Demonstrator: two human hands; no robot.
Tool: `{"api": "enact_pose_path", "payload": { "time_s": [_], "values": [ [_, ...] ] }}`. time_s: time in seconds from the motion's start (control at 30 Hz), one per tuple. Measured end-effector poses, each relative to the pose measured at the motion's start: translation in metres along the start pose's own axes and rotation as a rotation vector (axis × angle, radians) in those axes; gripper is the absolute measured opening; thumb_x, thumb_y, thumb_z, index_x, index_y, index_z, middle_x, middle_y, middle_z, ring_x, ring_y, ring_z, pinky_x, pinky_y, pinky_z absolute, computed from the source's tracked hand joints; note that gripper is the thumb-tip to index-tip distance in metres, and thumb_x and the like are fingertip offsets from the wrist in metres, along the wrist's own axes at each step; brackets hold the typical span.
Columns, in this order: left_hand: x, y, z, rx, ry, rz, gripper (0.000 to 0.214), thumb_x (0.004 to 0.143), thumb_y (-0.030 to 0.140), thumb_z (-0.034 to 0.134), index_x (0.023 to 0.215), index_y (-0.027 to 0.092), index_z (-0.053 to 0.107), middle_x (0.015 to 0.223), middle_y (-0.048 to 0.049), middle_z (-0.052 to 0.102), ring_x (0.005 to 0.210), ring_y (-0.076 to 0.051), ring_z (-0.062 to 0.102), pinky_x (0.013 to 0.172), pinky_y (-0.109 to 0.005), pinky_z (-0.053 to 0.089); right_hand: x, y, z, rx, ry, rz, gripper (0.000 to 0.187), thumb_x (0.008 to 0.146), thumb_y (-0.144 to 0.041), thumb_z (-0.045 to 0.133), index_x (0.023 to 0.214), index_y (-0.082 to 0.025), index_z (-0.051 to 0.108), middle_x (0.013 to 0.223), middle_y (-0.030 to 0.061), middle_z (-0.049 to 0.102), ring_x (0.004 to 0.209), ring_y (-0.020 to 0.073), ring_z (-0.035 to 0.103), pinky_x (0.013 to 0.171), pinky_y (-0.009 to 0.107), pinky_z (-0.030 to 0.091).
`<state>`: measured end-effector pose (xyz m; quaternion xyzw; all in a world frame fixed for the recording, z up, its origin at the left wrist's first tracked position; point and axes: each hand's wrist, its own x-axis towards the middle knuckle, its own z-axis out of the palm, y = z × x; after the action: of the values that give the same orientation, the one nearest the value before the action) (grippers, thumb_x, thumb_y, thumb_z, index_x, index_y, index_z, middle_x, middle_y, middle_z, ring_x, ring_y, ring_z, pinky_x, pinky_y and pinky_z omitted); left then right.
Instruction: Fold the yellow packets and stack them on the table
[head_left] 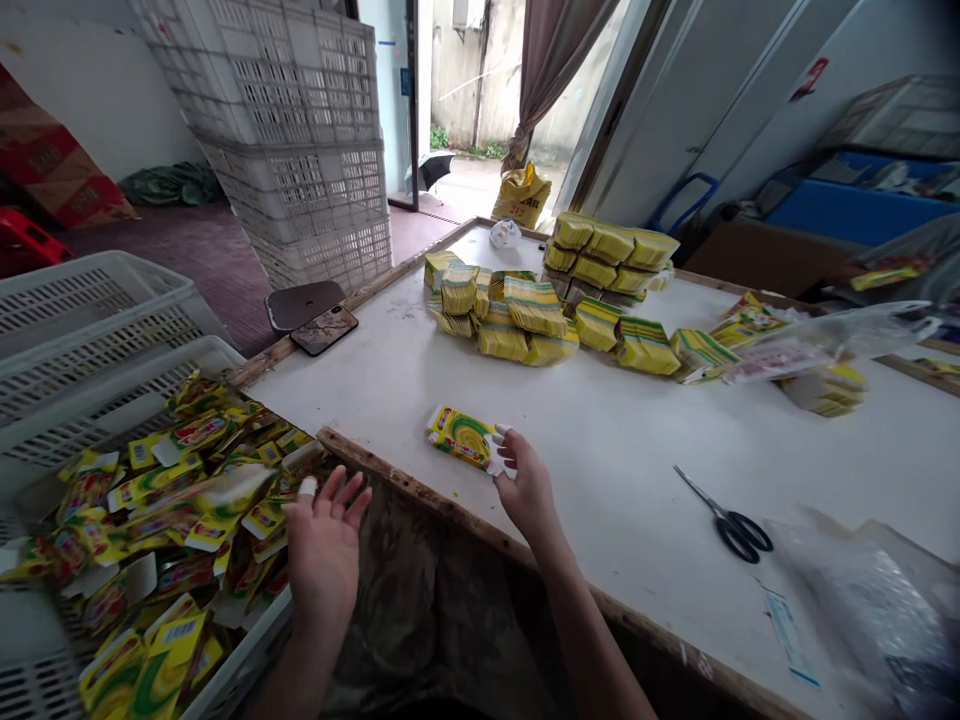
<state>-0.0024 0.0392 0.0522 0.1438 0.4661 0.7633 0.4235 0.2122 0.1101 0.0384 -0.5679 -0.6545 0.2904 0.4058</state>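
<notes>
Table (pixel 615 460): white top, wooden rim. 1 pair of black-handled scissors (pixel 724 516) on the right half, handle loops toward the near side. Near it, 1 blue-and-white strip (pixel 791 637), just beside clear plastic (pixel 870 600) at the near right corner. Phone (pixel 325 330) on the left rim, dark stool seat (pixel 304 302) next to it. Far end: 1 crumpled white bag (pixel 505 234). Left floor: tall stack of white crates (pixel 300 150), dark green bundle (pixel 169 185), red cartons (pixel 71 165). Doorway area: tied curtain (pixel 551 60), yellow sack (pixel 523 198), 1 umbrella (pixel 436 172). Right side: blue container (pixel 862 215).
</notes>
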Motion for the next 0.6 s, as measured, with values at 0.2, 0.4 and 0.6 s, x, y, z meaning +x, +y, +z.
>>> {"api": "enact_pose_path", "payload": {
  "time_s": [0.2,0.4,0.6],
  "values": [
    [-0.025,-0.01,0.008,0.154,-0.211,-0.239,0.05,0.075,0.043,0.075,0.116,0.021,0.057,0.098,-0.005,0.068,0.075,-0.013,0.063,0.063,-0.023,0.052,0.014,0.01,0.013,-0.171,0.003,0.026,0.055,0.061,0.004,0.048,0.111,-0.016,0.058,0.102,0.0132,0.061,0.099,0.0307,0.055,0.094,0.052,0.041],
    [-0.036,-0.018,0.016,0.165,-0.284,-0.315,0.047,0.077,0.042,0.074,0.114,0.018,0.058,0.092,-0.0045,0.068,0.074,-0.013,0.062,0.061,-0.021,0.051,0.005,0.002,0.008,-0.097,0.038,0.014,0.057,0.065,0.001,0.047,0.118,-0.018,0.045,0.084,0.0021,0.054,0.079,0.0209,0.056,0.078,0.037,0.049],
    [-0.037,-0.024,0.026,-0.038,-0.37,-0.241,0.058,0.076,0.054,0.07,0.122,0.021,0.057,0.123,-0.012,0.063,0.113,-0.027,0.059,0.088,-0.037,0.053,-0.042,-0.034,0.011,0.211,-0.083,-0.043,0.054,0.076,-0.008,0.052,0.125,-0.023,0.036,0.09,0.0009,0.053,0.072,0.0141,0.057,0.065,0.026,0.051]
  ]
}}
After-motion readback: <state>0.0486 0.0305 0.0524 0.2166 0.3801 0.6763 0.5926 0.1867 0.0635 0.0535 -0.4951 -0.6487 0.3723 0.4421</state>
